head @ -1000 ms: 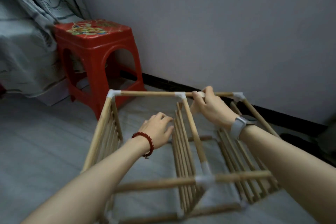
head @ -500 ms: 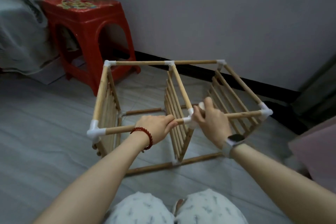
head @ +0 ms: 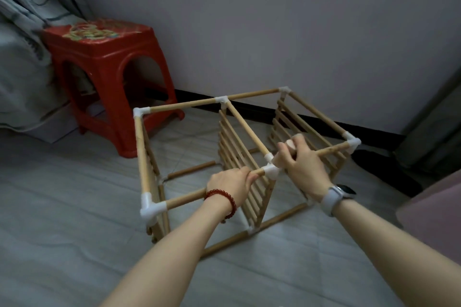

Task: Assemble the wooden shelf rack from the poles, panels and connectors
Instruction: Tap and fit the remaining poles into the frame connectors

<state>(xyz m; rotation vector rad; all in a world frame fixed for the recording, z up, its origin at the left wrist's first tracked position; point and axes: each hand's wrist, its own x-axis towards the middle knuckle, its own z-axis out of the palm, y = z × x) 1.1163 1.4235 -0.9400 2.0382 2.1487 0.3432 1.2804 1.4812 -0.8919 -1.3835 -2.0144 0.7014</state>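
The wooden rack point(head: 239, 157) stands on the floor point(head: 62, 219) near a red stool point(head: 109, 77), three slatted panels joined by poles and white connectors. Left hand point(head: 230, 185) and right hand point(head: 303, 166) grip its near top pole point(head: 184, 198) beside the middle connector point(head: 271, 171).

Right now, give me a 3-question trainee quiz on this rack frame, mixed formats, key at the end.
1. True or false: both hands grip the near top pole of the rack.
2. Which white connector sits between the left hand and the right hand? A) near left corner B) near middle joint C) far right corner
3. Fill in: the red stool stands on the floor to the ____ of the rack, by the wall.

Key: 1 true; 2 B; 3 left
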